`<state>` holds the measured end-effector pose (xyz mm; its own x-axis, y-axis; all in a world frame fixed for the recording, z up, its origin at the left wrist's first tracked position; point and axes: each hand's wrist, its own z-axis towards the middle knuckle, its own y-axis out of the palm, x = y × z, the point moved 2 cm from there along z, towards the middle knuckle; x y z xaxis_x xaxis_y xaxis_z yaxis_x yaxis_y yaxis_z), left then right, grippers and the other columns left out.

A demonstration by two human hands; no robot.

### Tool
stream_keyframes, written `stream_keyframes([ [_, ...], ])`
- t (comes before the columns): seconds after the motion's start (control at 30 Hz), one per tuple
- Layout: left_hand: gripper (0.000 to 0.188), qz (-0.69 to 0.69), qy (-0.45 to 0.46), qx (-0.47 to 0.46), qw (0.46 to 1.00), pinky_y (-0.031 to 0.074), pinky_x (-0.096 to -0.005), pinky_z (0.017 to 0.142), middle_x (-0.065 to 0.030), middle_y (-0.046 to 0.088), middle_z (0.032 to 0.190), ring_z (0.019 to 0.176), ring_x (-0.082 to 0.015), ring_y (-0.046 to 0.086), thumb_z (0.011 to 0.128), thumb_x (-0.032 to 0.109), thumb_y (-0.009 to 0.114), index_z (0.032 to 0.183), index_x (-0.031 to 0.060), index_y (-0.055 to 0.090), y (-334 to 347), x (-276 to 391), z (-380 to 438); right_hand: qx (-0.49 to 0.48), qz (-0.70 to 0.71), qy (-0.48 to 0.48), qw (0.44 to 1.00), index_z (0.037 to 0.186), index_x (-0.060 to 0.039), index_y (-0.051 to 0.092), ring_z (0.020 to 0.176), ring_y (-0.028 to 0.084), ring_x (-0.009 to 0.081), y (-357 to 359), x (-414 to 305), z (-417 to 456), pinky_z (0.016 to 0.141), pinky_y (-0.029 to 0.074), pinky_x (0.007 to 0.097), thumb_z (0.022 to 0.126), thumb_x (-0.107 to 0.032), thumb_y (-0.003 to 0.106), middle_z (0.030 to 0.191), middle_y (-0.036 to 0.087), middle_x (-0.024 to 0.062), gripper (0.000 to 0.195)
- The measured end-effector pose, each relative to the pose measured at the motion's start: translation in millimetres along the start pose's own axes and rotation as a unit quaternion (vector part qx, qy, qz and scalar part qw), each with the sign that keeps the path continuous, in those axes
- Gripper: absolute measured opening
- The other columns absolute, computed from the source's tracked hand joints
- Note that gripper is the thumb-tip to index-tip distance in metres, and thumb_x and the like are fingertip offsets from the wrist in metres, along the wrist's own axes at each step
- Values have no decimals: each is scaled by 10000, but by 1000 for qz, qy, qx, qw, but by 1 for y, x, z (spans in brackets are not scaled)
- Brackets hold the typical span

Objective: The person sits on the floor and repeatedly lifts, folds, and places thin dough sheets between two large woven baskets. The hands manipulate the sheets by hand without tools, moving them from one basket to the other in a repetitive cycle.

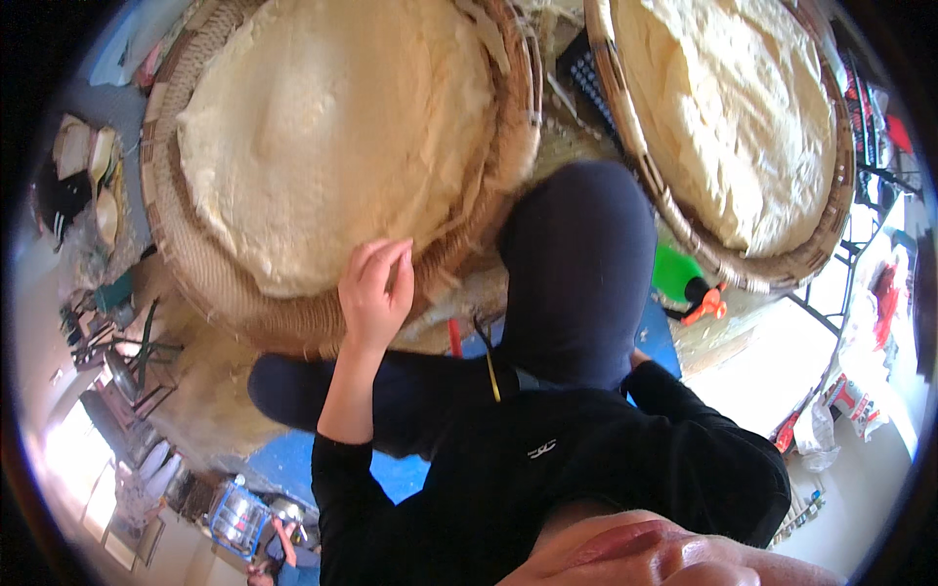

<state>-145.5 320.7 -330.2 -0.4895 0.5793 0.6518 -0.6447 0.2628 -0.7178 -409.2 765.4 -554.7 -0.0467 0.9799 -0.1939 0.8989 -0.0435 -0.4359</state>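
In front of me is a large round woven basket with a pale cream, dough-like mass across it; whether it is dough or a cloth cover is unclear. My left hand is over the near edge of this mass, fingers bent and thumb close to the fingertips. I cannot tell whether anything is pinched there or whether the hand touches the mass. Only a sliver of my right hand shows beside my raised knee; its fingers are hidden. Farther right, a second woven basket carries a similar, wrinkled cream mass.
A green spray bottle with an orange trigger lies beside my knee. Dark plastic crate mesh shows between the baskets. Wooden spoons are at far left, near a folding stool. Another person sits at lower left by a blue-framed rack.
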Motion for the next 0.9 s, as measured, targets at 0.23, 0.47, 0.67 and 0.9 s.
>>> stream_keyframes([
  [0.23, 134, -95, -143, -51, 984, 532, -311, 696, -146, 641, 942, 814, -249, 641, 852, -46, 627, 977, -1, 647, 12, -21, 22, -7, -35, 24, 999, 1095, -46, 570, 954, 640, 206, -42, -59, -16, 801, 505, 343, 966, -214, 505, 1059, 649, 102, 221],
  [0.47, 140, -73, -89, 53, 992, 528, -324, 723, -126, 652, 961, 850, -263, 649, 856, -23, 640, 990, 13, 652, 17, 40, 16, 2, -22, -20, 1000, 1134, -54, 583, 958, 646, 206, -70, -52, 21, 802, 509, 349, 980, -222, 474, 1082, 656, 96, 253],
  [0.67, 152, -42, 48, 102, 993, 498, -356, 815, -98, 651, 1019, 939, -271, 619, 848, 4, 657, 992, 46, 679, 47, 140, 53, -55, -42, -67, 995, 1167, -60, 594, 962, 651, 205, -114, -65, 20, 803, 512, 354, 992, -230, 448, 1101, 661, 91, 284],
  [0.9, 164, -42, 292, -128, 947, 481, -418, 860, -136, 653, 1006, 989, -325, 599, 876, 167, 614, 976, 48, 667, 196, 247, 174, -425, -153, -278, 848, 1204, -65, 616, 953, 662, 155, -288, -137, -67, 814, 532, 331, 1007, -155, 440, 1130, 684, 70, 279],
])
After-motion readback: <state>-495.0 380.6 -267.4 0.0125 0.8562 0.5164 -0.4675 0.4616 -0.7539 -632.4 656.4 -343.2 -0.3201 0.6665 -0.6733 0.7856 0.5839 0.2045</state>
